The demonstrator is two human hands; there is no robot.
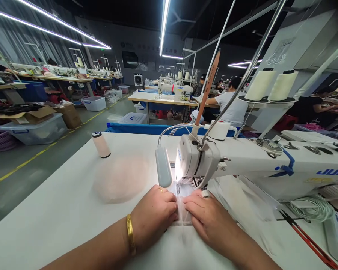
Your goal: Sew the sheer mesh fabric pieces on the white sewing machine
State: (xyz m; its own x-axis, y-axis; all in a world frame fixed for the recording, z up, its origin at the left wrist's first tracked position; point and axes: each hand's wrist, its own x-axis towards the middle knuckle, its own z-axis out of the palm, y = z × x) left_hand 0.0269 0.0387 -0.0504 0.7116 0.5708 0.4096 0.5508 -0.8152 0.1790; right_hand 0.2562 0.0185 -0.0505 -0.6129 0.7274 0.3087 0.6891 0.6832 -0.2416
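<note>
A strip of sheer pale fabric [181, 214] lies under the presser foot [179, 188] of a white sewing machine [236, 159]. My left hand [154, 210], with a gold bangle at the wrist, grips the fabric's left side with curled fingers. On the other side my right hand [207, 213] presses its fingers together on the fabric's right edge, close to the needle area. A seam or fold runs between both hands toward the foot. The fingertips partly cover the cloth. A small lamp [163, 167] hangs just left of the machine head.
Sheer pink cloth [122, 178] and a thread cone [101, 144] are on the table's left. More sheer fabric [242, 202], red-handled tweezers [307, 238] and a coil of pale green cord [312, 208] lie at right. Thread cones [260, 85] stand behind; co-workers sit farther back.
</note>
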